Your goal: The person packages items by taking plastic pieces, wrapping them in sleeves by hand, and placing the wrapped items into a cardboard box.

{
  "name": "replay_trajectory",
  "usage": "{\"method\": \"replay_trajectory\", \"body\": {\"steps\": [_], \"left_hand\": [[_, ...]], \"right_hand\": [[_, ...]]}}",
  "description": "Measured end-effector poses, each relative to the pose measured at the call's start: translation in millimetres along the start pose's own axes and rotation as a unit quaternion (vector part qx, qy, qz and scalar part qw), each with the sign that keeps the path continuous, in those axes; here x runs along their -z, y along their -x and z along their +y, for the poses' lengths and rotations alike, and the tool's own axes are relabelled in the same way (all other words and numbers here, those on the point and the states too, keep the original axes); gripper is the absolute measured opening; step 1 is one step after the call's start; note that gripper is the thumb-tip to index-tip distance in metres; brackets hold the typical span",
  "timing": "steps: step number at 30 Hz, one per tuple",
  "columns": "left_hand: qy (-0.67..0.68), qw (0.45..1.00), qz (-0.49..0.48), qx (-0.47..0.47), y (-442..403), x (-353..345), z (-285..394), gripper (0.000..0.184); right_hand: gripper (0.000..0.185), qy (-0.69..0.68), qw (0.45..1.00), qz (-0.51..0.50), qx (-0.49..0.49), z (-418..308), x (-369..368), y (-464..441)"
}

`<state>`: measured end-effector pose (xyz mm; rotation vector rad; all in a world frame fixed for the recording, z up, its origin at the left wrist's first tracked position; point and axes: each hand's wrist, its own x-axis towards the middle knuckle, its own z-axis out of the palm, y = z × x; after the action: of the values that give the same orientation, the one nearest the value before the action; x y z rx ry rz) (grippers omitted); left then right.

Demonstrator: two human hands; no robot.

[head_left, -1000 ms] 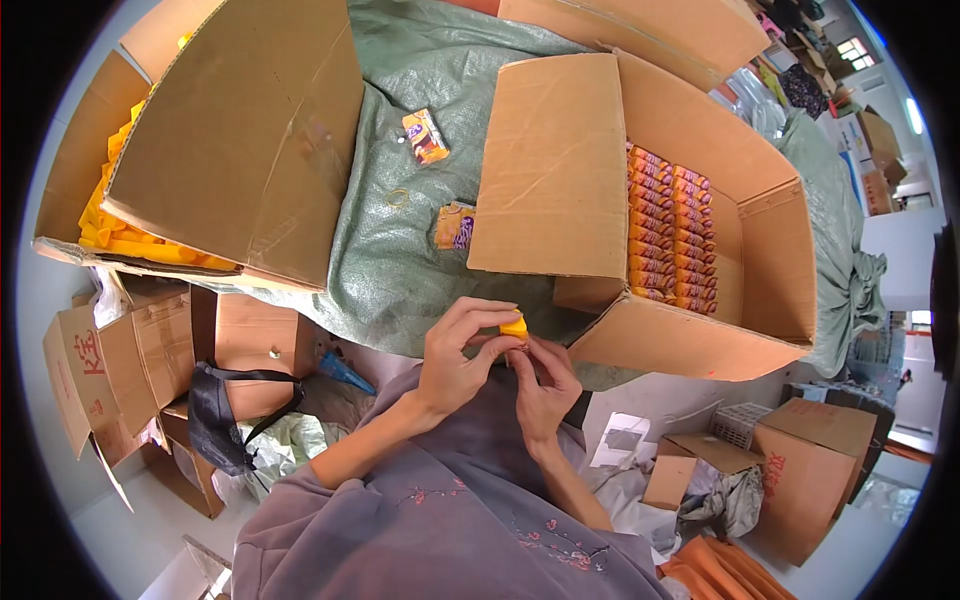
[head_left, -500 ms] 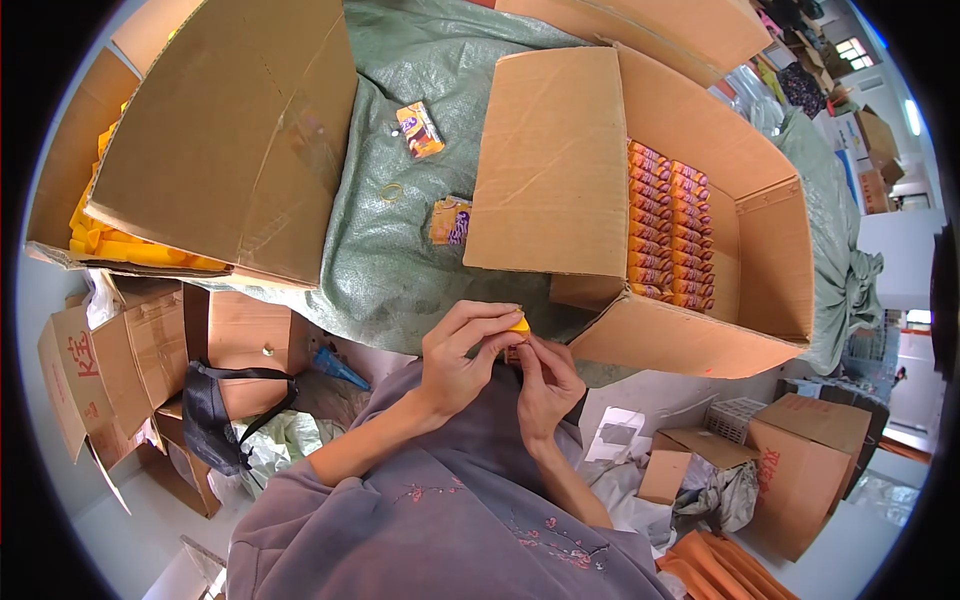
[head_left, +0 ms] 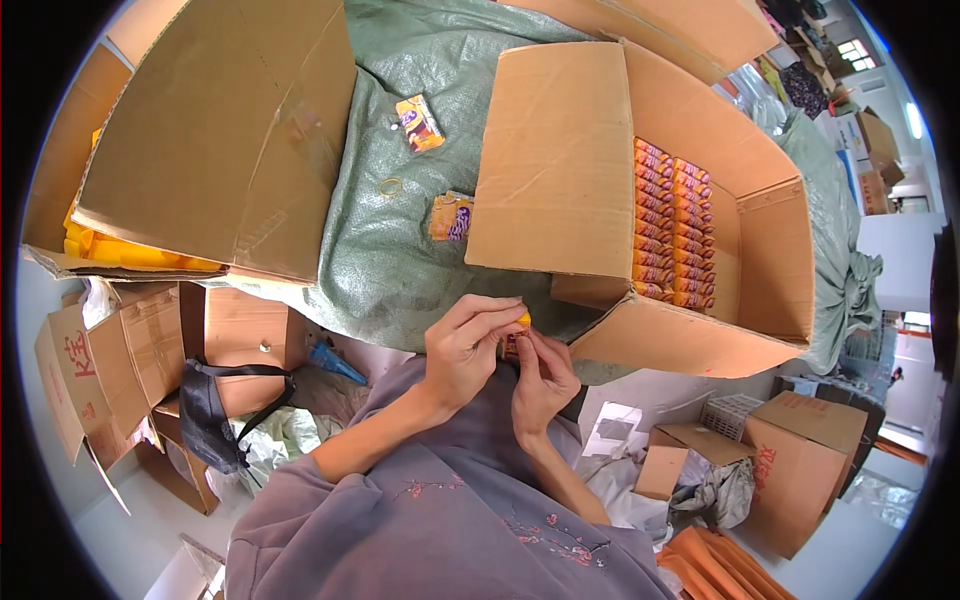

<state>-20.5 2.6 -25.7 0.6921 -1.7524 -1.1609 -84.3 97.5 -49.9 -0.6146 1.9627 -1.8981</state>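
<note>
Two bare hands meet just left of the near corner of the packed carton (head_left: 700, 338), a corrugated cardboard box with stiff walls and a broad flap (head_left: 553, 160) spread out on its left. The left hand (head_left: 467, 350) and right hand (head_left: 546, 385) both have thumb and fingers pinched together on a small yellow piece (head_left: 524, 319); a reddish printed part (head_left: 511, 347) shows beneath, and fingers hide the rest. Inside the packed carton, glossy orange packs (head_left: 673, 230) stand in two tight columns, a gap separating them from its right wall. Left of it spreads a crinkled green woven sheet (head_left: 385, 275), a wide strip running to a second carton (head_left: 215, 150), which holds yellow pieces (head_left: 140, 250). On that strip, one flat printed packet (head_left: 452, 217) lies near the flap's edge, another (head_left: 419, 123) farther from it.
</note>
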Motion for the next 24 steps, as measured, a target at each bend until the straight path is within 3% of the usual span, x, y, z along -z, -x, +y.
{"method": "replay_trajectory", "body": {"steps": [7, 10, 13, 15, 18, 20, 22, 24], "left_hand": [[-0.015, 1.0, -0.005, -0.001, -2, 4, -2, 0.021], [0.065, 0.994, 0.007, 0.083, -1, 3, 4, 0.026], [0.068, 0.996, -0.032, 0.041, 3, 7, -3, 0.028], [0.016, 1.0, 0.005, -0.005, 0, 14, -2, 0.024], [0.004, 0.998, 0.056, -0.022, -8, 27, -27, 0.023], [-0.067, 0.988, 0.108, 0.086, -20, 32, -58, 0.023], [-0.162, 0.972, 0.095, 0.139, -38, 35, -84, 0.025], [-0.264, 0.954, 0.052, 0.132, -50, 35, -104, 0.033]], "right_hand": [[0.018, 0.0, 1.0, -0.001, -0.001, -1, -2, -1], [0.018, -0.011, 1.0, -0.002, 0.001, -7, -3, -2], [0.018, 0.002, 1.0, -0.014, 0.002, -10, 0, -1], [0.019, 0.029, 0.999, -0.017, 0.005, -17, 7, 0], [0.021, 0.003, 0.998, -0.05, 0.043, -62, 36, 1], [0.02, -0.01, 0.975, -0.097, 0.201, -106, 64, -28], [0.017, 0.019, 0.954, -0.136, 0.265, -146, 95, -71], [0.012, 0.282, 0.908, -0.141, 0.275, -189, 108, -119]]}}
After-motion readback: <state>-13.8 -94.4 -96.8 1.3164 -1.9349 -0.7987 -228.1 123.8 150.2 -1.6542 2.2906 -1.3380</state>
